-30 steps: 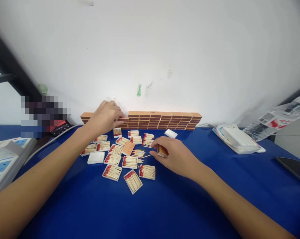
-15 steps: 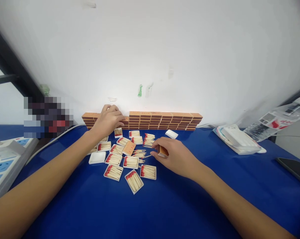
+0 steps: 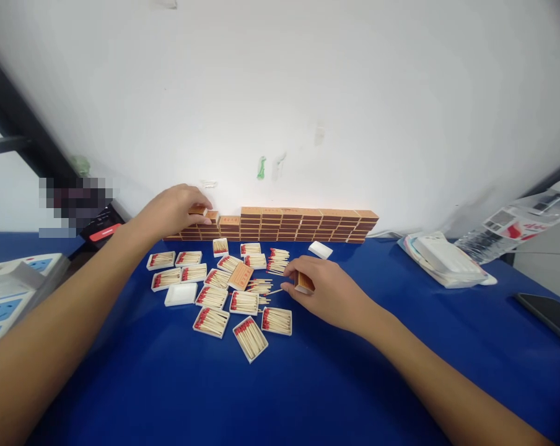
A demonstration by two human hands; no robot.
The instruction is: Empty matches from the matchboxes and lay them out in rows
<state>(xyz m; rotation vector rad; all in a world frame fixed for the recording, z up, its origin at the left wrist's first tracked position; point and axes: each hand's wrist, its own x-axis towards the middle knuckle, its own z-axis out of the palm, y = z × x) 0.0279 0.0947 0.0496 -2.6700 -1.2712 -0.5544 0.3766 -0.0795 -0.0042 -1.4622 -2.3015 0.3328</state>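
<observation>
On the worktop (image 3: 336, 384) we record a matchbox row (image 3: 310, 226). The left hand (image 3: 173, 210) has shifted leftward along it, uncovering its lower section (image 3: 230, 222); we judge work now centres left of that, grip closed on a matchbox (image 3: 199, 210) atop the row. The right hand (image 3: 331, 290) grips a second matchbox (image 3: 303, 283) before the row.

1. The left forearm (image 3: 70, 297) is seen bare and gently tapered along its length.
2. The right forearm (image 3: 428, 365) is likewise seen bare and smoothly tapered.
3. The left hand (image 3: 171, 210) is bared, with rounded knuckles.
4. The right hand (image 3: 333, 294) is also bared, with slim fingers (image 3: 295, 265).
</observation>
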